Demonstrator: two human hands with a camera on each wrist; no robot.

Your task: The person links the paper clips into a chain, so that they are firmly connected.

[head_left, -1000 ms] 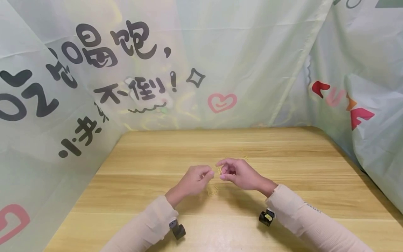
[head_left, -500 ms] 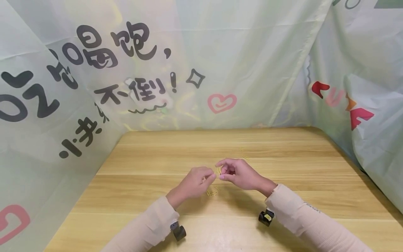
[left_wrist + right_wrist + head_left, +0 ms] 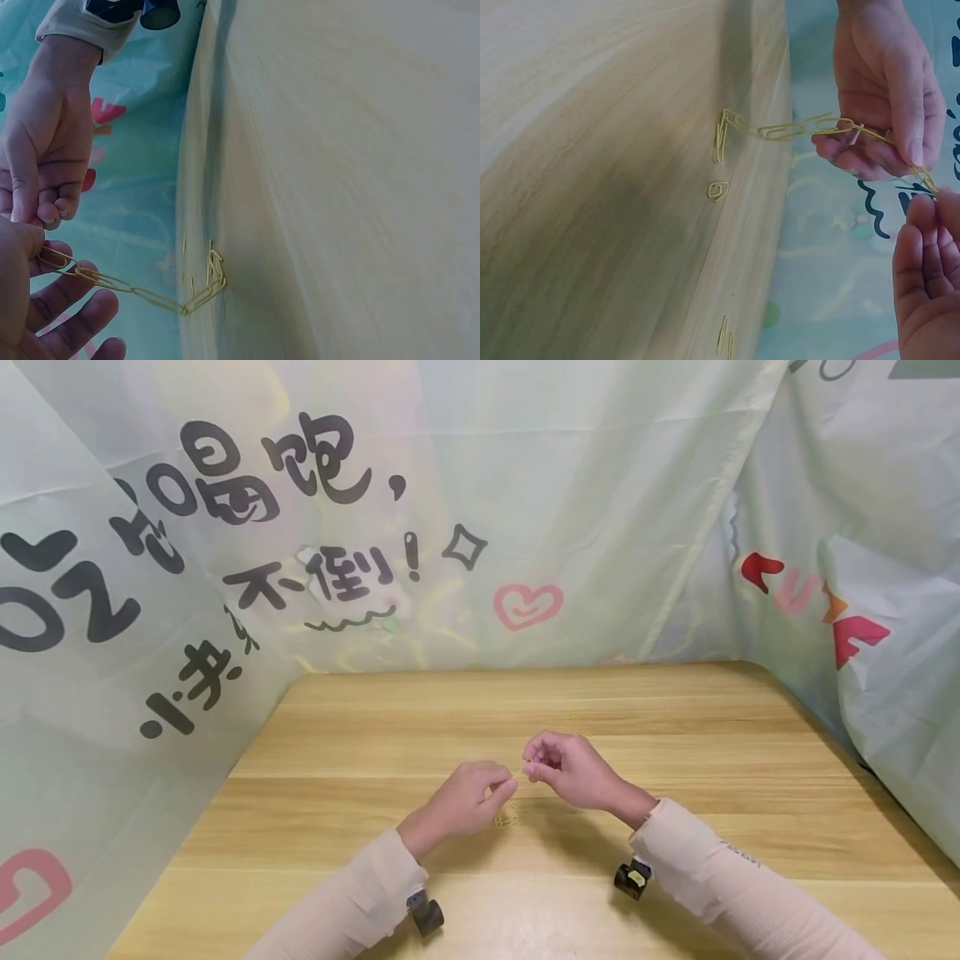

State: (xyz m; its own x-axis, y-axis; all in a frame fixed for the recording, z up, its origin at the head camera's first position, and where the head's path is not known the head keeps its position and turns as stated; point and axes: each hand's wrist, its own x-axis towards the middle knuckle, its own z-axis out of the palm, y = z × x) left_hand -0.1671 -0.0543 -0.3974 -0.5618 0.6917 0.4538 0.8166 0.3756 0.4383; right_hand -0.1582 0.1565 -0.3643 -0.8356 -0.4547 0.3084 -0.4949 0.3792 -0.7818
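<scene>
Over the middle of the table, my left hand (image 3: 467,797) pinches one end of a chain of linked yellow paper clips (image 3: 784,133) between thumb and forefinger. The chain drapes across its other fingers, and its far end hangs down to the table or close above it. Facing it, my right hand (image 3: 576,771) pinches a yellow paper clip (image 3: 924,178) at the chain's upper end. The two hands' fingertips almost meet there. Whether this clip is hooked onto the chain cannot be made out, as fingers partly cover it.
A loose paper clip (image 3: 718,190) lies on the wooden table (image 3: 337,818) near the hanging chain. A few more loose paper clips (image 3: 723,335) lie farther back, beyond my right hand. Printed cloth (image 3: 585,510) surrounds the table's back and sides.
My left hand has shifted slightly right, towards the right hand. My right fingers, spread around the clip before, have curled in and now pinch it near the tips.
</scene>
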